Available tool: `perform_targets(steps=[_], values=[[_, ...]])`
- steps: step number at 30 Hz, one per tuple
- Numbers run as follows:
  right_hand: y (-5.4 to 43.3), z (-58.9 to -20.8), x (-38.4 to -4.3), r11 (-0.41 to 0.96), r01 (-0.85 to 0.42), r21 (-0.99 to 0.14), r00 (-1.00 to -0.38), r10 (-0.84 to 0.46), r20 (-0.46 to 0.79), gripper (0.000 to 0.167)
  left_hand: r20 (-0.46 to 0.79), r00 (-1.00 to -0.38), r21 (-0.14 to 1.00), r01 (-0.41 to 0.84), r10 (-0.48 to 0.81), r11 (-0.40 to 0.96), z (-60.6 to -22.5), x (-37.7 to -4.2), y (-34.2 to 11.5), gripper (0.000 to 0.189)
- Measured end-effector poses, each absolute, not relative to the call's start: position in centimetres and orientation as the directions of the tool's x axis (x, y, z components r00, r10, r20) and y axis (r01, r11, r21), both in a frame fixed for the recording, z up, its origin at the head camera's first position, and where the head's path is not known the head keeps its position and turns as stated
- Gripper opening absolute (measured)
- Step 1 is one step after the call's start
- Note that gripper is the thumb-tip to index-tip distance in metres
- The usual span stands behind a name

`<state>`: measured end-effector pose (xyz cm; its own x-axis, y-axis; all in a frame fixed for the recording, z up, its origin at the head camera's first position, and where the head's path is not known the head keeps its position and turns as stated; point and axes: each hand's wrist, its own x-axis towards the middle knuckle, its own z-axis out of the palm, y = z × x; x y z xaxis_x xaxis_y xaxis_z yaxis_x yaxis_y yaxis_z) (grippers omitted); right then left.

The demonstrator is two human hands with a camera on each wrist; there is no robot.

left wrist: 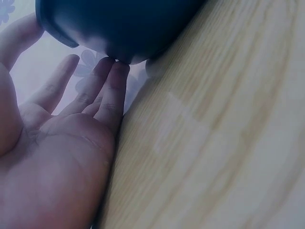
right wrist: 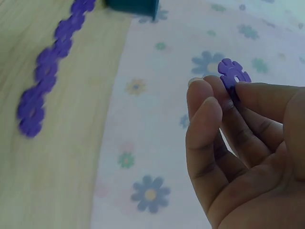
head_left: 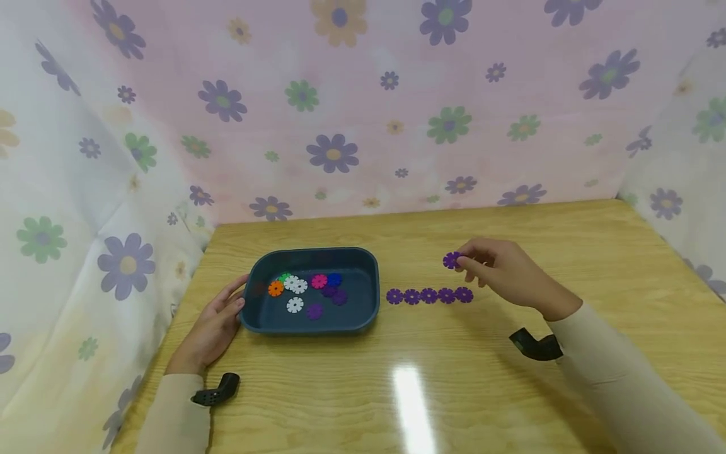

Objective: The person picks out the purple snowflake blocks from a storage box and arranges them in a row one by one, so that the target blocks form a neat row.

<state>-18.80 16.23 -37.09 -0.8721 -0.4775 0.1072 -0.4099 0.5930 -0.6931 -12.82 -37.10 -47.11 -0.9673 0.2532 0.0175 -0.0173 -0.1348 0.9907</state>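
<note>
My right hand (head_left: 501, 271) pinches a purple flower-shaped disc (head_left: 450, 260) between thumb and fingers, raised above the table. In the right wrist view the notched purple disc (right wrist: 233, 74) stands out past the thumb tip. A row of several like purple discs (head_left: 429, 296) lies just below that hand, running left toward a dark blue tray (head_left: 309, 331). My left hand (head_left: 211, 331) rests at the tray's left end, thumb at the rim. In the left wrist view its fingers (left wrist: 112, 90) reach out fairly straight, tips right at the tray's wall.
Inside the tray are loose discs: white discs (head_left: 295, 305), an orange disc (head_left: 275, 289), a pink disc (head_left: 319, 281), a blue disc (head_left: 334, 279), a green one and several purple ones. Flower-patterned cloth (head_left: 363, 126) surrounds the wooden table (head_left: 317, 391) at the back and sides.
</note>
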Motion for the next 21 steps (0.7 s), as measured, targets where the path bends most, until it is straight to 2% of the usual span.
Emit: perform_targets(steps=[8, 21], values=[[19.0, -39.0, -19.6, 0.604, -0.384, -0.698, -0.892, -0.439, 0.111, 0.02, 0.017, -0.965, 0.99, -0.021, 0.261, -0.143, -47.4, -12.8, -37.2, 0.053], [21.1, -40.9, -20.8, 0.658, -0.327, -0.678, -0.88, -0.474, -0.035, 0.02, 0.018, -0.964, 0.994, -0.011, 0.267, -0.108, -47.3, -12.7, -37.2, 0.053]])
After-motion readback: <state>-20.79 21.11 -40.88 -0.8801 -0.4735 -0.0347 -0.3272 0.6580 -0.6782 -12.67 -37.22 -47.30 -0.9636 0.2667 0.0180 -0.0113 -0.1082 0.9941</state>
